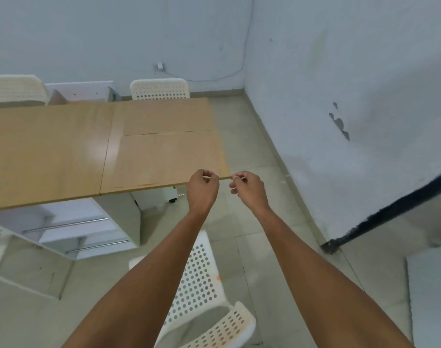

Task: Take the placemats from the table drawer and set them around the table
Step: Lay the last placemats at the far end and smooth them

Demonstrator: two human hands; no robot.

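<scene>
Looked down over a white perforated chair (pixel 202 285) on the tiled floor (pixel 252 151), pushed close below both forearms. Gripped the near placemat (pixel 164 159) at its near edge, just at the table's right corner: left hand (pixel 203 187) with fingers curled and thumb pinching the edge, right hand (pixel 247 187) likewise curled, pinching the mat's corner where it reached the table edge. Saw beneath the table (pixel 46 151) a white drawer unit (pixel 71 224) with two long metal handles; could not tell what lay inside the drawers, nor plainly whether any stood open. Noted the held mat lying flat on the wooden top, tan like the wood itself. Found a second placemat (pixel 166 116) directly beyond it, the two edges touching or very nearly so. Made out a far chair (pixel 160 89) behind the table and another chair (pixel 16 89) off to the left. Ended at pale, scuffed walls, with a wall socket (pixel 160 66) and a thin cable (pixel 247 41) running up the corner.
</scene>
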